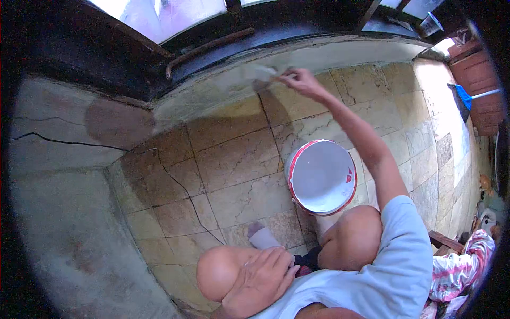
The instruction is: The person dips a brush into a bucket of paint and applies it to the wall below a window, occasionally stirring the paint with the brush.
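Note:
My right hand [300, 82] is stretched out toward the low wall, its fingers closed on the handle of a paintbrush [264, 70]. The brush's pale head is blurred and overlaps the wall's lower part. On the tiles between that arm and my knees stands a bucket [322, 175] with a red-and-white rim and a white inside. My left hand [264, 279] lies flat across my left knee, fingers extended and holding nothing.
A pale low wall [223, 80] runs beneath a dark frame. A black cable [183, 186] trails over the tiled floor [239, 196]. To the right are a blue broom [463, 97] and bunched patterned cloth [457, 274]. A plastic cup [430, 24] sits on the ledge.

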Available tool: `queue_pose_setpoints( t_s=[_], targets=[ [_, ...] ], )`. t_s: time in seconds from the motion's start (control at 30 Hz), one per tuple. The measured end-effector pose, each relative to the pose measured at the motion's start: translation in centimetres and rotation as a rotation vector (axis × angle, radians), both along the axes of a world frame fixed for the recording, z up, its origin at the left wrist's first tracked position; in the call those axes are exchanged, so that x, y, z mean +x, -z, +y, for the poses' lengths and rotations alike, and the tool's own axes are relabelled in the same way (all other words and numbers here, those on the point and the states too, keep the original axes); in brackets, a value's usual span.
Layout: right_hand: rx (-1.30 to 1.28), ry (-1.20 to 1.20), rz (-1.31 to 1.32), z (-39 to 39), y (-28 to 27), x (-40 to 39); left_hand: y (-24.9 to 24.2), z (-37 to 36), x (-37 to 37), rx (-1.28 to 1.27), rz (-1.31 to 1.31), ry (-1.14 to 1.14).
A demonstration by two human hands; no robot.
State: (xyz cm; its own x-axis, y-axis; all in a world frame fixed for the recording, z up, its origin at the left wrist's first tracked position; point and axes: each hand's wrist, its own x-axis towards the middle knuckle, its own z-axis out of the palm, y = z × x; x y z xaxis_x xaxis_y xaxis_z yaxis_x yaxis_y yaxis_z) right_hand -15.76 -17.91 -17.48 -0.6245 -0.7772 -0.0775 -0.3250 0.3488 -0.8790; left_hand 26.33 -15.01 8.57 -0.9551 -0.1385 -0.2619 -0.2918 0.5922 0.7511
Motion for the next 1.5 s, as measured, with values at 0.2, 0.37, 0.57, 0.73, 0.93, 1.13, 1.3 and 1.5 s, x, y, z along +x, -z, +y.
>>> queue_pose_setpoints(
  t_s=[0.2,0.37,0.57,0.73,0.93,1.13,1.3,1.5],
  targets=[
    [0.114,0.099,-0.096,10.7,-5.8,-2.9,-0.6,-0.7,-0.4,0.045,0.007,0.03],
    [-0.066,-0.241,0.03,1.9,-2.5,2.4,0.2,-1.6,-1.3,-0.022,-0.072,0.154],
    [-0.151,-0.388,-0.066,-7.5,-0.8,7.1,0.0,-1.7,-1.0,-0.034,-0.135,0.103],
    [-0.147,-0.2,-0.074,-6.4,1.9,4.7,0.2,-1.1,-0.4,-0.006,-0.072,0.019],
    [0.063,-0.035,-0.193,2.8,-2.2,1.2,0.9,-2.5,-0.4,0.029,-0.042,0.097],
    [-0.101,-0.265,0.029,-1.6,-1.2,4.2,1.0,-2.6,-1.6,0.043,-0.079,0.15],
    [-0.095,-0.245,0.101,-4.3,-1.8,2.9,0.3,-1.5,-1.4,0.021,-0.088,-0.004],
    [-0.075,0.066,0.01,7.8,-1.8,-4.9,-0.1,-1.4,-1.2,0.036,-0.106,0.051]
  ],
)
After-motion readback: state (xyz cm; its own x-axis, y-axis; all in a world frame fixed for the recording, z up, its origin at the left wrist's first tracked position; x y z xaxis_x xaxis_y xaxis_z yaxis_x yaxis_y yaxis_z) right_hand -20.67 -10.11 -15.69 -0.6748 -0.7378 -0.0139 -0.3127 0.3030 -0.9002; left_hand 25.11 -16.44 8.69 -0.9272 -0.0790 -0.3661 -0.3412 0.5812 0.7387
